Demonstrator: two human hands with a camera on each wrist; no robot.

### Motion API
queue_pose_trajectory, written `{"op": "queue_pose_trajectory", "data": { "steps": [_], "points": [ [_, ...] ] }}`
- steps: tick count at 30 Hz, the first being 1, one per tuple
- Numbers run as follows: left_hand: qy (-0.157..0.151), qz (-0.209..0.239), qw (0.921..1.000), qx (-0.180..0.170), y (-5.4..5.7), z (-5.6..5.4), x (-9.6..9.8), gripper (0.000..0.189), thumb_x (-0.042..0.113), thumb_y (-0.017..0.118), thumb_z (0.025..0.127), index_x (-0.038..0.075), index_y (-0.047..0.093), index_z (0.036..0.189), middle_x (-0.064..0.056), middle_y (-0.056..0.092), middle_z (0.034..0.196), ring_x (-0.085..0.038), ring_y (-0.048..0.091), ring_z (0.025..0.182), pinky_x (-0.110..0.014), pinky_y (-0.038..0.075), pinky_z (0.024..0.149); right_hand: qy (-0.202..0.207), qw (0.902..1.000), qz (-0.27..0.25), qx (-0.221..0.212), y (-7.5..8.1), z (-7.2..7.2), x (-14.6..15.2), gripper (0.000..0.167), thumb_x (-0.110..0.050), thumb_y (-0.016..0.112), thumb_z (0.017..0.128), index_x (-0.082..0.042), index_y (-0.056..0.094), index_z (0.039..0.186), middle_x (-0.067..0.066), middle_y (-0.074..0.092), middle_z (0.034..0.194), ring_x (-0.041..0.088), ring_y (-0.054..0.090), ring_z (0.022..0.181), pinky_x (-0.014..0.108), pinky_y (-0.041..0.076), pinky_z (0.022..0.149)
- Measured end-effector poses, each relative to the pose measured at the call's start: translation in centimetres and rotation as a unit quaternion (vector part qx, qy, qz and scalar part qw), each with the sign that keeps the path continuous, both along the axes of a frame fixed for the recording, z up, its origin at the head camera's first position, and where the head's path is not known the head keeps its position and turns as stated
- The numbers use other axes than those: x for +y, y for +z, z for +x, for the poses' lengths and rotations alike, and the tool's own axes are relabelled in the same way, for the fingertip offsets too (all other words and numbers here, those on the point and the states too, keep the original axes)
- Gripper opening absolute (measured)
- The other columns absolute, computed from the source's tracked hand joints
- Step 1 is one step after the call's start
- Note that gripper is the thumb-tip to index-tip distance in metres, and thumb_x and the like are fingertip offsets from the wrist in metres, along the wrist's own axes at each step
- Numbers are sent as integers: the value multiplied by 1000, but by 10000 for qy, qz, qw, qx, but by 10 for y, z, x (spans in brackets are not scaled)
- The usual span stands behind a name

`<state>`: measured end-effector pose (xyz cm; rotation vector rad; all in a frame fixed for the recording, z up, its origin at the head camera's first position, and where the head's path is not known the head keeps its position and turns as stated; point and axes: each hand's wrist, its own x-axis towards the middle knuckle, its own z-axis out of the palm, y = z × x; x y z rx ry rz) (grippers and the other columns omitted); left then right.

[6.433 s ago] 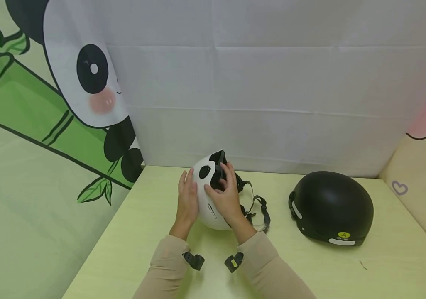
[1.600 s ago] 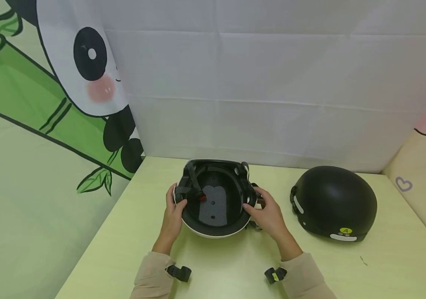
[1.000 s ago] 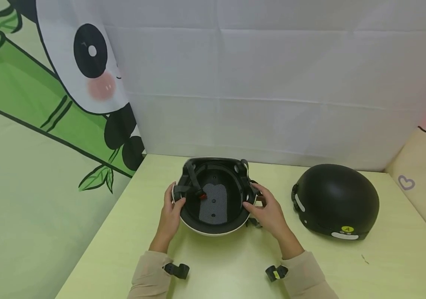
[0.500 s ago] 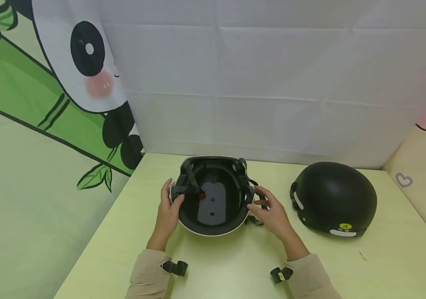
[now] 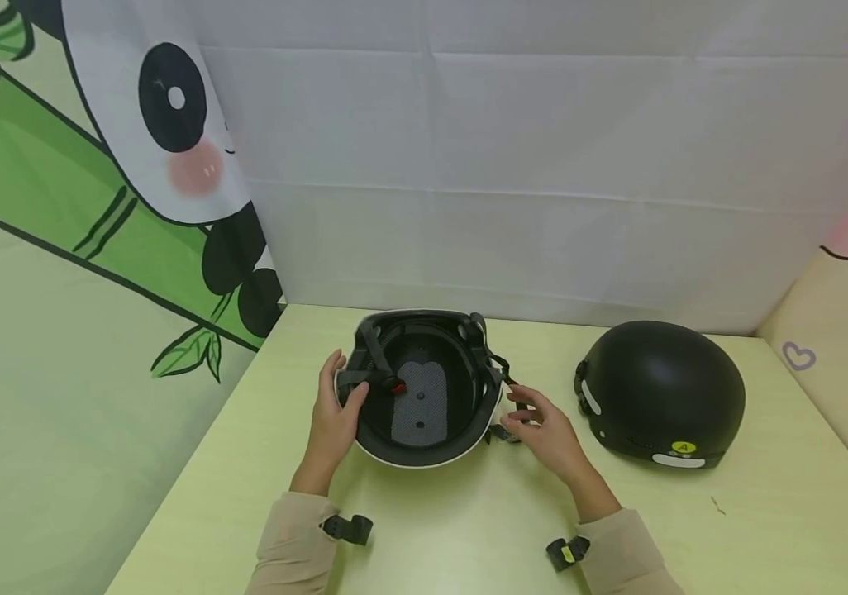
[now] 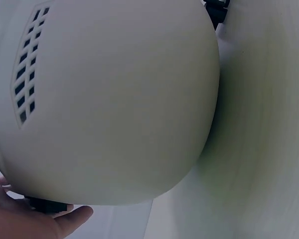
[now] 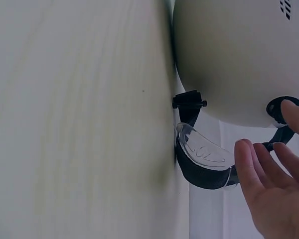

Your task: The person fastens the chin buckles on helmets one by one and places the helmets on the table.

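Both hands work at the white helmet (image 5: 420, 405), which sits on the table, open side tilted toward the person. Left hand (image 5: 330, 421): gripping the rim, thumb inside, fingers outside. Right hand (image 5: 552, 434): thumb apart from part-bent fingers, at the strap (image 7: 204, 179) beside the helmet; whether the fingers hold the strap cannot be told. Change: half a second ago the right thumb was at the rim; now it is clear of it. In judgement, the left hand alone now steadies the helmet, and the work has passed to the strap side. A clear chin guard (image 7: 207, 152) lines the strap.

Room: a white cloth (image 5: 528, 149) closes the back. Surface: the pale table (image 5: 469, 537) carries a black helmet (image 5: 662, 397), dome up, with a yellow sticker (image 5: 683, 447).
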<state>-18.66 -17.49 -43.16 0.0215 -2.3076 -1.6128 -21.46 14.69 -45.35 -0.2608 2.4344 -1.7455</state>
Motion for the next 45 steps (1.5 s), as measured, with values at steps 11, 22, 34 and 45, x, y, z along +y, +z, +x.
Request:
{"op": "queue_pose_trajectory", "data": {
  "steps": [11,22,34,45],
  "points": [
    [23,-275,9995,155,6,-5,2,63,18,56,99,9,24,152,-19,29,153,-37,27,139,-58,22,108,129,9975,672,199,-6,-3,1,46,-12,74,88,-9,59,132,11,60,126,26,62,103,34,50,73],
    [-37,-340,9992,199,7,-5,1,64,18,57,98,8,25,153,-18,29,153,-36,26,140,-56,24,108,401,9939,1001,237,-7,-6,-3,45,-11,73,88,-5,59,130,14,59,128,29,62,107,43,51,81],
    [-32,-544,9980,307,5,-8,-3,65,22,59,97,8,27,152,-16,29,153,-36,29,138,-55,28,106,491,9865,1551,180,-7,-11,1,44,-11,77,85,-2,62,125,13,64,119,30,62,101,45,49,81],
    [-76,-434,9988,230,3,-7,-7,66,23,59,97,8,26,153,-17,29,153,-37,29,138,-57,29,105,548,9830,1747,157,-6,-13,0,43,-10,77,83,-6,65,125,14,65,112,32,61,101,46,50,76]
  ]
}}
